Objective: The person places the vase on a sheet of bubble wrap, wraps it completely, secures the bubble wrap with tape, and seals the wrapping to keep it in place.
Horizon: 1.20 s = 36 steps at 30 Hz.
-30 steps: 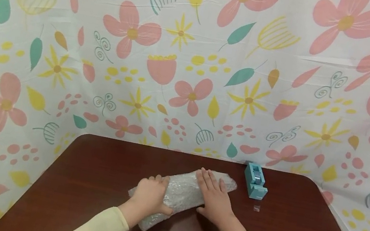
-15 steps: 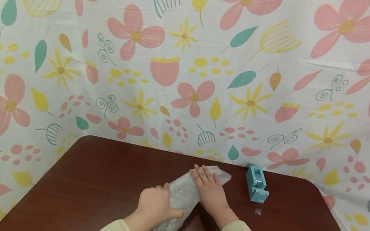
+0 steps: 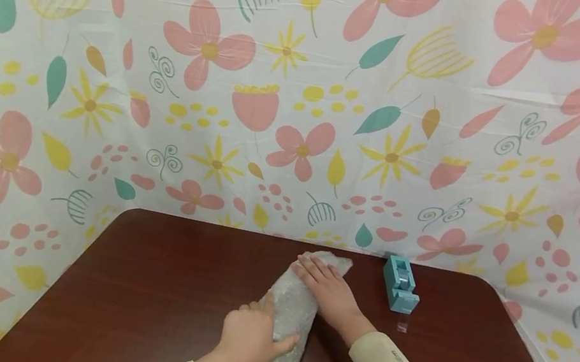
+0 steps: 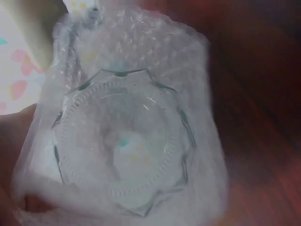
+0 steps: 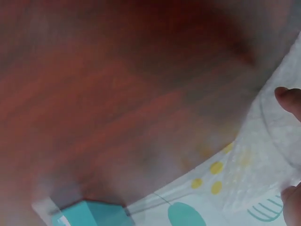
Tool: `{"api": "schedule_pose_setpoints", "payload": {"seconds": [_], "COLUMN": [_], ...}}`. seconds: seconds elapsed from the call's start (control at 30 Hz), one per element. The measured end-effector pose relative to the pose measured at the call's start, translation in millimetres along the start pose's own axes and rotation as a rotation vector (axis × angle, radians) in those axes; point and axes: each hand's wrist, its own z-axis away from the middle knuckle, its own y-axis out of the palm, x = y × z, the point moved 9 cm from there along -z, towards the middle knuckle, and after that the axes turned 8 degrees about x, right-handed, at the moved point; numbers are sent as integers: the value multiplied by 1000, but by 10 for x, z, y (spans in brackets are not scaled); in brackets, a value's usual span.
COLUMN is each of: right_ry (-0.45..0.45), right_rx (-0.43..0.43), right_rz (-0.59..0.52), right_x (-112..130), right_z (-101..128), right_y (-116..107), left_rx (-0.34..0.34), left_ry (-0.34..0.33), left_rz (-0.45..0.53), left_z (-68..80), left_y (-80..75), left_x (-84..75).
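Note:
A long bundle of bubble wrap (image 3: 297, 305) lies slantwise between both hands over the table. Through its near end, in the left wrist view, shows a clear glass (image 4: 120, 141) with a scalloped edge and a ring of fine ridges; its full shape is hidden by the wrap. My left hand (image 3: 251, 339) grips the bundle's near left side, thumb across the top and index finger pointing along it. Over the far part lies my right hand (image 3: 327, 291), holding it with fingers across the wrap; its thumb (image 5: 289, 101) presses the wrap in the right wrist view.
A light blue tape dispenser (image 3: 401, 285) stands at the back right of the dark wooden table (image 3: 160, 287). A small clear tape strip (image 3: 402, 324) lies just in front of it. A flowered cloth (image 3: 302, 112) hangs behind the table.
The bundle has swung from lying crosswise to pointing more away from me, its near end moving right and closer. Both hands have turned with it, the right one shifting slightly left.

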Motion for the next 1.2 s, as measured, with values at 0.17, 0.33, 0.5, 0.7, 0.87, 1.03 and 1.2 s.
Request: {"api": "schedule_pose_setpoints", "payload": {"seconds": [0.17, 0.33, 0.5, 0.7, 0.87, 1.03, 1.2], "right_ry": [-25, -52, -49, -87, -107, -108, -123], "right_rx": [38, 2, -64, -142, -178, -113, -145], "right_rz": [79, 107, 96, 112, 152, 178, 194], "right_x": [9, 0, -52, -47, -30, -31, -15], "right_z": [-59, -27, 59, 84, 90, 37, 18], "right_y": [40, 93, 92, 107, 124, 107, 80], "left_rx": [-60, 21, -97, -217, -11, 104, 59], "left_ry": [111, 277, 443, 590, 641, 699, 650], "left_rz": [-27, 201, 488, 597, 597, 440, 221], "left_z": [170, 266, 256, 200, 130, 109, 132], "left_y": [-69, -85, -128, 65, 294, 320, 178], "left_x": [-136, -136, 55, 81, -50, -190, -314]}}
